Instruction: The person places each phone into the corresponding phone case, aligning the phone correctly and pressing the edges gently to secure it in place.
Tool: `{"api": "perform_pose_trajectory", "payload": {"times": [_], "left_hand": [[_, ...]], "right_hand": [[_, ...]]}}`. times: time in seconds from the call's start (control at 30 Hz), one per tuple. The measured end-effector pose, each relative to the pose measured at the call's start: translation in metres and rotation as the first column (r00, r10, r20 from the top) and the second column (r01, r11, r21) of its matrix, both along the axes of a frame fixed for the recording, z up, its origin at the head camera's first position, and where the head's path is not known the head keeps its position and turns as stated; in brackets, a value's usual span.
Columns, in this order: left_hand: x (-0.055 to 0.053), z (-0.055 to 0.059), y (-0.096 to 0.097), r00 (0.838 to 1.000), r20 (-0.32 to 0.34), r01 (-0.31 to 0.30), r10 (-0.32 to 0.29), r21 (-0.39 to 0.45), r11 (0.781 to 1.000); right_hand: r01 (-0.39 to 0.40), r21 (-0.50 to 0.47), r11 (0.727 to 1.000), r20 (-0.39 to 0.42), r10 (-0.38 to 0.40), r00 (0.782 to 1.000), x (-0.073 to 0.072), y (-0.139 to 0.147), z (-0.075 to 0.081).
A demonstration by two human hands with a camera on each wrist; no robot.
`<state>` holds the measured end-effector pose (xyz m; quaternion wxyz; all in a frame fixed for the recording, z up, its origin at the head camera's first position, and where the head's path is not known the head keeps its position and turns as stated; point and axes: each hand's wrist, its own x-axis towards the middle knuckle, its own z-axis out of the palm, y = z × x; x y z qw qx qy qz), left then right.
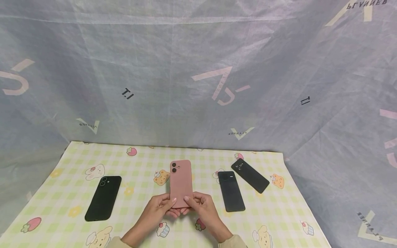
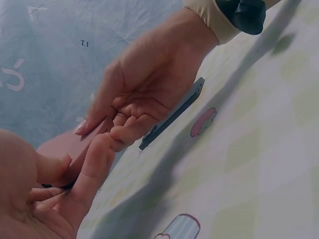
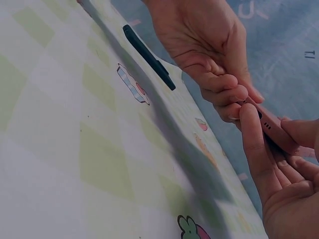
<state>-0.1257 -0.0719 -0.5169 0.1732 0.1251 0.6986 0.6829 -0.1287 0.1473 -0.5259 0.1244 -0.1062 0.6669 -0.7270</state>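
A pink smartphone [image 1: 181, 182] is held above the table, its back with two camera lenses [image 1: 174, 167] toward the head camera. My left hand [image 1: 157, 207] grips its lower left corner, thumb on the back and fingers curled underneath. The lower right corner is gripped the same way by my right hand [image 1: 204, 209]. In the right wrist view the phone's bottom edge [image 3: 269, 127] shows small speaker holes between the two hands. The left wrist view shows fingertips of both hands meeting under that edge. The phone's screen side is hidden in the head view.
A black phone [image 1: 103, 198] lies back up to the left. To the right lie a dark phone [image 1: 232, 191] and, farther back, another black phone [image 1: 250, 176] at a slant. A green checked cloth [image 1: 136, 193] covers the table; a grey curtain [image 1: 173, 86] hangs behind it.
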Motion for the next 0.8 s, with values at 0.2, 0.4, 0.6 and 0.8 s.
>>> {"api": "perform_pose_trajectory", "payload": {"times": [0.2, 0.4, 0.6, 0.8], "left_hand": [[0.0005, 0.0007, 0.0006, 1.0, 0.021, -0.022, 0.023, -0.023, 0.999], [0.0004, 0.0002, 0.0013, 0.999, 0.028, -0.024, 0.025, -0.035, 0.999], [0.0007, 0.0021, 0.0008, 0.999, 0.036, -0.026, 0.026, -0.022, 0.999], [0.0009, 0.0028, 0.0026, 0.998, 0.053, -0.044, 0.045, -0.016, 0.999]], "right_hand": [[-0.001, -0.003, 1.0, -0.003, 0.001, 1.0, 0.0001, -0.0004, -0.0001], [0.001, -0.006, 1.0, 0.007, -0.001, 1.0, 0.0005, -0.0004, -0.0001], [0.003, -0.007, 1.0, 0.015, -0.003, 1.0, 0.0003, 0.0, 0.0004], [0.001, -0.008, 1.0, 0.024, -0.001, 1.0, -0.0002, 0.0004, 0.0005]]}}
